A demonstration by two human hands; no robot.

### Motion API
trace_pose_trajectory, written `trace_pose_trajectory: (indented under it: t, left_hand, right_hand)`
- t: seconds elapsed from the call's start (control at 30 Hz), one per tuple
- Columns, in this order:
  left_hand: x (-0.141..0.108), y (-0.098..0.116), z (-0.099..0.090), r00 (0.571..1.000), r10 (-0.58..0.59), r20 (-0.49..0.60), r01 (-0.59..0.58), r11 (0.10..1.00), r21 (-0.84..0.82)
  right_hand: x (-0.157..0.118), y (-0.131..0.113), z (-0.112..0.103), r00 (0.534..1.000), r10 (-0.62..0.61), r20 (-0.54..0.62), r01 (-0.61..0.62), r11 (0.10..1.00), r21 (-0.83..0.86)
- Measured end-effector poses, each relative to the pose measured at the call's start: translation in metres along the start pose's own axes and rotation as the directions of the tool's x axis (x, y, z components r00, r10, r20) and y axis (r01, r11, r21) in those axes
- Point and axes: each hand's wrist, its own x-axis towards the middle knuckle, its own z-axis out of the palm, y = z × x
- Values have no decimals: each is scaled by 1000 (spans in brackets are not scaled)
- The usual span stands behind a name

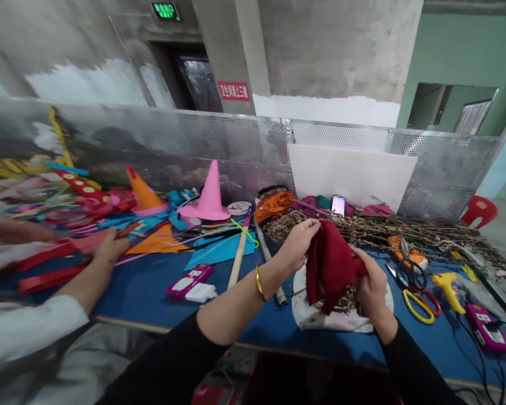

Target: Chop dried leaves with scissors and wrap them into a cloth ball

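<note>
A dark red cloth (332,259) hangs between my two hands above the table. My left hand (300,243) pinches its upper left edge with the fingertips. On the other side, my right hand (371,284) grips a bunched part of the same cloth. Beneath it lies a round white pad (306,315), with dry brown plant bits (349,299) showing on it under the cloth's lower edge. The cloth covers most of the pad's middle.
To my right are scissors (421,306), a yellow glue gun (449,289) and a purple power box (489,332). Dried stems (388,230) and a lit phone (338,206) lie behind. A pink cone hat (211,197) stands left, near a co-worker's hand (112,244) among red felt strips.
</note>
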Motion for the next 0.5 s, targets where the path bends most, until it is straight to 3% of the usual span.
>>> trace_pose_trajectory:
  t: [0.1, 0.2, 0.37, 0.43, 0.5]
  left_hand:
    - [-5, -10, -5, 997, -83, -2, 82, 988, -128]
    - [-11, -15, -13, 986, -144, 82, 155, 975, -161]
    - [-28, -14, -21, 938, -203, 280, 258, 950, -178]
    - [-36, -13, -25, 893, -208, 398, 287, 946, -151]
    - [-43, -13, -27, 847, -212, 488, 302, 947, -112]
  right_hand:
    - [9, -1, -26, 957, 289, 4, -280, 924, 260]
    - [15, -3, -50, 880, 463, 105, -464, 792, 396]
    - [14, -5, -67, 739, 654, 163, -636, 596, 491]
    - [10, -5, -65, 689, 696, 202, -670, 505, 544]
    - [5, -5, -61, 672, 703, 231, -685, 473, 554]
